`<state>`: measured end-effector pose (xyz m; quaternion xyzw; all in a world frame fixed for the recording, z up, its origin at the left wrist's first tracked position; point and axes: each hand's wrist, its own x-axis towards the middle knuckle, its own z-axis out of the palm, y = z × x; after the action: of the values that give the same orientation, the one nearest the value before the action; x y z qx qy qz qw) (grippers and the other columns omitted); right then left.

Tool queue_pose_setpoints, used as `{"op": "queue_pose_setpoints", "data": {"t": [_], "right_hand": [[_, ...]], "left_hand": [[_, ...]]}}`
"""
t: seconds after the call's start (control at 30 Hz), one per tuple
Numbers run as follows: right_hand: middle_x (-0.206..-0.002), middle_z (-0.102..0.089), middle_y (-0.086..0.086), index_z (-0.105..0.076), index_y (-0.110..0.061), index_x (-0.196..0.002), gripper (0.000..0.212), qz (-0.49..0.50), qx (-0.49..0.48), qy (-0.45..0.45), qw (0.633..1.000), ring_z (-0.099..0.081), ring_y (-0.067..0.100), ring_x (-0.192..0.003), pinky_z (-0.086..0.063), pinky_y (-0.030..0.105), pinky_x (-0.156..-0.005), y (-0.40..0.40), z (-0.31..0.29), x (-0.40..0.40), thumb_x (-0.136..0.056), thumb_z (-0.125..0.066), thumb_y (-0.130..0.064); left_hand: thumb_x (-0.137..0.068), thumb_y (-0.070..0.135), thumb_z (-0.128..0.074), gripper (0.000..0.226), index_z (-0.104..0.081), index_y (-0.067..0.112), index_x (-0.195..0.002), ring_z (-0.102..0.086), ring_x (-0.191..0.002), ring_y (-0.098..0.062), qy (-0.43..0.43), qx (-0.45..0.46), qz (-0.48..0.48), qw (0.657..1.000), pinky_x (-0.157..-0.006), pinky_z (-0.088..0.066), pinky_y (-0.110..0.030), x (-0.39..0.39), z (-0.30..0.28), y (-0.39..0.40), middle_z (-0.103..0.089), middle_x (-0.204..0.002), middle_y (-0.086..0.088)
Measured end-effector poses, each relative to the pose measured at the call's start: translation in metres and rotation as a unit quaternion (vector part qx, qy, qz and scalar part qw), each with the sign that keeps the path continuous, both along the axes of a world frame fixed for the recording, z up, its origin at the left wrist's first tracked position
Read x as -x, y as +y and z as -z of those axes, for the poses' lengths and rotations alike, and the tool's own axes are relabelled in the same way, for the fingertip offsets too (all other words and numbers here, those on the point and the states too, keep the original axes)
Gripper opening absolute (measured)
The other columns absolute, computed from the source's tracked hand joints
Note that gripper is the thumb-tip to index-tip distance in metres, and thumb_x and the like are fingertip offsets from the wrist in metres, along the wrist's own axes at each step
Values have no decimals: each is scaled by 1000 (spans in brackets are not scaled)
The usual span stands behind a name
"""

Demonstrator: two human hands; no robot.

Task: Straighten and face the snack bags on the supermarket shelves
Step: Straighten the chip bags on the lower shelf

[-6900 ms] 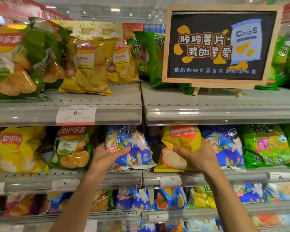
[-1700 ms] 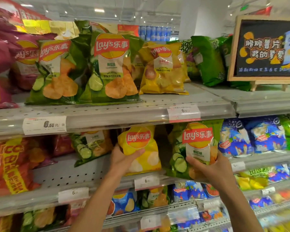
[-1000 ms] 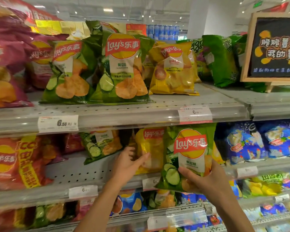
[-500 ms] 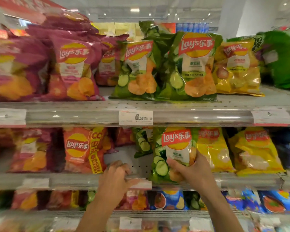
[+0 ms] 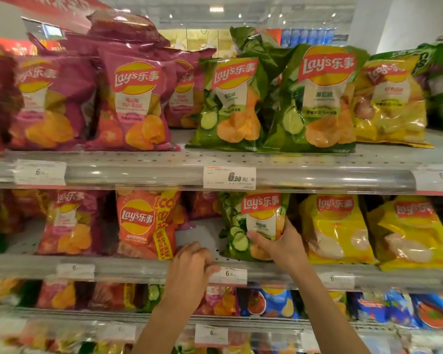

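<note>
My right hand (image 5: 281, 245) grips the lower front of a green cucumber Lay's bag (image 5: 256, 221), which stands upright and faces forward on the middle shelf (image 5: 138, 268). My left hand (image 5: 192, 264) rests on that shelf's front rail with curled fingers, just left of a white price tag (image 5: 228, 275); it holds no bag. A bare gap of shelf lies between the green bag and an orange Lay's bag (image 5: 146, 223) to the left. Two yellow Lay's bags (image 5: 335, 226) stand to the right of the green one.
The top shelf (image 5: 317, 175) carries purple Lay's bags (image 5: 136, 100), two green bags (image 5: 320, 98) and a yellow bag (image 5: 391, 100). A purple bag (image 5: 69, 221) stands at middle left. Lower shelves hold several blue and mixed bags (image 5: 274, 302).
The view has swung left along the shelves. My right hand carried the green bag left and stood it on the middle shelf. My left hand let go of the yellow bag and dropped to the shelf rail.
</note>
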<state>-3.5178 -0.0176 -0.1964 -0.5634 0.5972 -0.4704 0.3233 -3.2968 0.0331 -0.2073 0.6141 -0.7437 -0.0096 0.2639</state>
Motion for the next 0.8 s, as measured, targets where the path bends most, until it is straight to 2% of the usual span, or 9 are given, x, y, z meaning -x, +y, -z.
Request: {"op": "queue_pose_setpoints", "data": {"t": [0.13,0.3,0.37,0.53,0.57,0.6,0.67,0.73,0.8], "right_hand": [[-109,-68,-16,-53,-31,-126,72,-23,-24,20,999,-63,0,-96,-45,8,-71,2,0,3,-67,-90,-49],[-101,-61,-25,-46,-40,-118,71,-21,-35,54,998,-58,-2,-90,-46,16,-77,5,-3,7,-64,-86,-62],[-98,-58,-28,-42,-41,-115,72,-14,-33,61,998,-57,-5,-86,-46,15,-75,8,-2,7,-63,-85,-65],[-104,-62,-21,-47,-35,-119,66,21,4,63,998,-62,7,-102,-46,11,-72,21,-2,8,-69,-84,-58],[-109,-64,-17,-49,-31,-123,67,36,22,62,997,-62,9,-107,-49,14,-78,25,-2,6,-71,-84,-55],[-120,-64,-9,-50,-24,-132,74,58,47,67,995,-59,13,-116,-53,24,-88,29,-3,3,-73,-83,-53],[-141,-54,4,-46,-15,-145,83,130,108,103,980,-47,21,-133,-46,41,-108,40,-7,-9,-79,-81,-50],[-150,-43,9,-45,-12,-147,77,193,169,132,957,-35,25,-140,-35,41,-115,51,-12,-28,-85,-76,-45],[-154,-38,13,-45,-11,-146,68,223,227,142,937,-31,26,-143,-29,35,-115,59,-15,-54,-90,-73,-38]], "left_hand": [[-84,46,-71,23,-71,23,-89,-54,-96,-9,12,2,-4,1000,-81,-45,-24,0,1,1,-59,-95,10],[-86,44,-70,22,-69,23,-90,-53,-96,-8,16,10,-4,1000,-84,-44,-22,0,1,4,-58,-96,10],[-87,44,-69,22,-69,23,-92,-53,-97,-9,17,9,-2,1000,-86,-44,-23,0,1,4,-59,-98,10],[-89,40,-70,21,-70,20,-97,-53,-102,-11,41,26,19,999,-89,-45,-28,-4,1,13,-60,-103,7],[-89,38,-71,20,-70,19,-97,-54,-101,-12,61,38,28,997,-89,-46,-29,-6,0,16,-61,-102,6],[-88,35,-72,19,-70,18,-96,-56,-99,-12,82,57,36,994,-87,-48,-30,-9,-2,20,-62,-101,5],[-87,29,-74,17,-71,14,-94,-60,-93,-14,119,113,44,985,-82,-51,-32,-18,-6,27,-63,-97,3],[-89,26,-72,13,-70,14,-93,-60,-89,-13,154,171,45,972,-79,-52,-30,-32,-12,30,-62,-96,4],[-92,25,-70,10,-68,15,-93,-60,-88,-9,185,224,41,956,-78,-49,-23,-53,-19,31,-60,-96,8]]}}
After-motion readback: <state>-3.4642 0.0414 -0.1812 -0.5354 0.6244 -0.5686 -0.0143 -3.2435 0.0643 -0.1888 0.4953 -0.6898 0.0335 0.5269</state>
